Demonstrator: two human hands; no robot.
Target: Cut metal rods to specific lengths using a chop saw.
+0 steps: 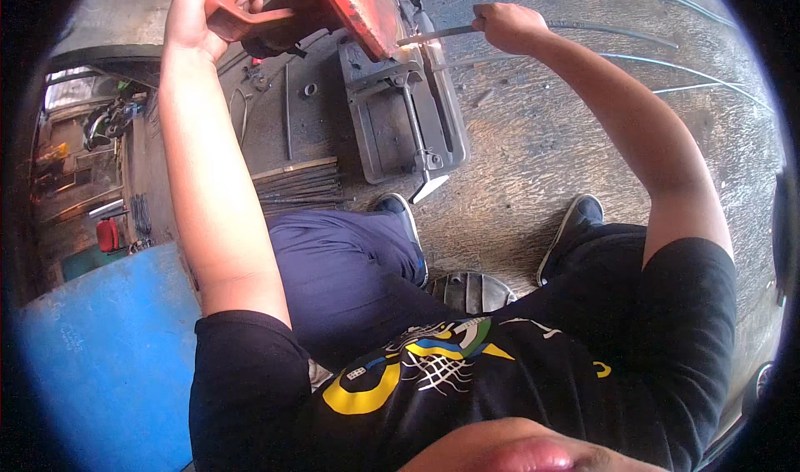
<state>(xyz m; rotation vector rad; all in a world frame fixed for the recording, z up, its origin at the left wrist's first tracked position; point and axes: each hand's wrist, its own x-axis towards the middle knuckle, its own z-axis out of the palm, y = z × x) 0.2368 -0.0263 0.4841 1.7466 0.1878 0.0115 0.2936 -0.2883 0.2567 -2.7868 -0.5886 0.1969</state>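
Note:
At the upper left, my left hand (pixel 196 18) is wrapped round the orange handle (pixel 236 5) of a cut-off saw. The saw's worn red blade guard (pixel 362 9) is tilted down over its grey base (pixel 383 143), which has a screw clamp (pixel 414 122) along it. My right hand (pixel 512 29) is closed round a thin metal rod (pixel 442 34), right of the saw. The rod's left end reaches under the guard, where a bright orange glow (pixel 407 49) shows. The guard hides the blade's edge.
Several long rods (pixel 650 62) curve off to the right across the worn floor (pixel 533 139). A bundle of short dark rods (pixel 300 184) lies left of the saw base, near a small ring (pixel 310 89). A blue panel (pixel 108 364) stands at my lower left.

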